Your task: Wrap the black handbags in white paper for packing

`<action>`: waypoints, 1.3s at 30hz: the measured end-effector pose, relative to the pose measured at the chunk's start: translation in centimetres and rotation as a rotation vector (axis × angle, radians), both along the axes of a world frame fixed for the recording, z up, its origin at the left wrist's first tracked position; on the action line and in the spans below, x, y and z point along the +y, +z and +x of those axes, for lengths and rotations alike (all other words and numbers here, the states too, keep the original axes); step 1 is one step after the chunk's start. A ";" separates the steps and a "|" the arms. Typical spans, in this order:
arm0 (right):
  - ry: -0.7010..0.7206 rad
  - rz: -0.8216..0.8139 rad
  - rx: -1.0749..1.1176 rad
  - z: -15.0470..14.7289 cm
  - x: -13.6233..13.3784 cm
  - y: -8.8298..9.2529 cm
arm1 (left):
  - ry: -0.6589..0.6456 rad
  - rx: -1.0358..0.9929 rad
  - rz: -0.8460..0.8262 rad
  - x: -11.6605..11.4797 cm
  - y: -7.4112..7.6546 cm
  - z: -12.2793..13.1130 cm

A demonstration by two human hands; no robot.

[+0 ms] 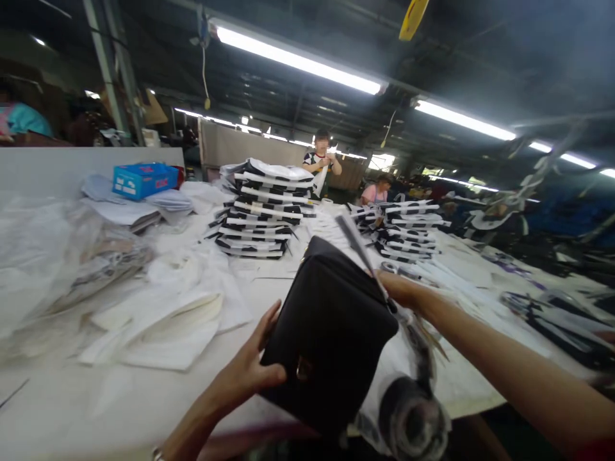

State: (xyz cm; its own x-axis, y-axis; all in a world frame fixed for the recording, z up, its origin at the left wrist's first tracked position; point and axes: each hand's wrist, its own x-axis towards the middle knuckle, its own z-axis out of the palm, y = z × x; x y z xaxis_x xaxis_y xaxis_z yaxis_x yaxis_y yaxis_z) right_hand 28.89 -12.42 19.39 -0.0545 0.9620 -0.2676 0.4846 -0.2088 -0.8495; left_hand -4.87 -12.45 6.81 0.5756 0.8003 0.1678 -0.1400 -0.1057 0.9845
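Note:
A black bag (331,326) with a small metal fitting on its face is held tilted above the near edge of the table. My left hand (257,365) grips its left side, the thumb lying on the face near the fitting. At the upper right edge of the bag, my right hand (394,289) closes on the far side, its fingertips mostly hidden. A blurred grey strip (355,240) sticks up beside that hand; whether it belongs to the bag I cannot tell. Below the right forearm, a dark coil wrapped in clear film (416,419) hangs or lies at the table edge.
Behind the bag rise two stacks of black-and-white pieces, one left (264,211) and one right (408,230). White sheets (158,326), clear plastic (43,256) and a blue box (144,180) occupy the left. Co-workers (321,163) are beyond the table.

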 end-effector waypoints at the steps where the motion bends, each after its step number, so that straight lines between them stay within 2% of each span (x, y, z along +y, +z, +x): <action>1: 0.065 -0.080 0.024 -1.1 0.7 -0.6 | -0.089 -0.017 -0.101 -0.9 -0.2 0.2; 2: 0.118 -0.146 0.022 -2.1 1.6 -1.2 | -0.149 -0.025 -0.200 -1.9 -0.7 0.6; 4: 0.172 -0.256 -0.019 -3.9 3.8 -2.3 | -0.167 -0.110 -0.418 -4.0 -2.6 1.8; 7: 0.208 -0.360 -0.086 -5.9 7.4 -3.5 | -0.080 -0.258 -0.711 -6.6 -6.2 3.9; 9: 0.188 -0.291 -0.118 -6.6 9.8 -3.4 | 0.003 -0.281 -0.831 -7.7 -8.2 4.8; 11: 0.139 -0.145 -0.155 -6.6 11.9 -2.5 | 0.031 -0.250 -0.855 -8.3 -9.7 5.1; 14: 0.063 0.064 -0.196 -5.4 13.5 -0.4 | -0.087 -0.099 -0.759 -8.6 -10.7 4.2; 16: 0.058 0.231 -0.278 -4.2 12.6 0.7 | -0.235 0.044 -0.672 -8.2 -10.1 2.9; 18: 0.104 0.341 -0.378 -2.9 10.0 0.7 | -0.334 0.185 -0.540 -7.2 -8.1 1.7; 19: 0.136 0.345 -0.415 -2.4 8.2 0.3 | -0.339 0.247 -0.434 -6.4 -6.8 1.1; 20: 0.158 0.316 -0.436 -2.1 6.0 -0.4 | -0.269 0.294 -0.265 -5.4 -5.4 0.7; 23: 0.170 0.230 -0.480 -2.4 -1.0 -4.4 | -0.025 0.408 0.353 -0.9 -2.0 0.4; 25: 0.157 0.248 -0.551 -3.4 -5.2 -8.0 | 0.068 0.542 0.726 2.6 -1.1 0.9; 27: 0.176 0.297 -0.652 -4.7 -8.1 -11.7 | 0.078 0.762 0.922 5.9 -1.4 1.7; 30: 0.118 0.458 -0.781 -6.1 -9.9 -15.9 | -0.028 0.998 1.012 8.7 -2.3 2.7; 32: 0.086 0.555 -0.812 -6.1 -9.9 -17.2 | -0.081 1.075 1.043 8.8 -2.6 2.9; 34: 0.112 0.606 -0.800 -5.4 -9.6 -17.4 | -0.110 1.109 1.066 7.5 -2.5 2.7; 39: 0.285 0.597 -0.718 -3.5 -9.9 -15.0 | -0.234 1.136 1.046 1.2 -1.9 0.8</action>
State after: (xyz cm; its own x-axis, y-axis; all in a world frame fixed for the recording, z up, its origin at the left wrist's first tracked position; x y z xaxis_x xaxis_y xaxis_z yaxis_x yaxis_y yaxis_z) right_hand 25.41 -22.29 4.38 -0.3201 0.9262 0.1994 0.8938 0.3650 -0.2606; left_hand -4.03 -11.23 4.92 0.8726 0.4880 -0.0206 0.4878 -0.8686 0.0875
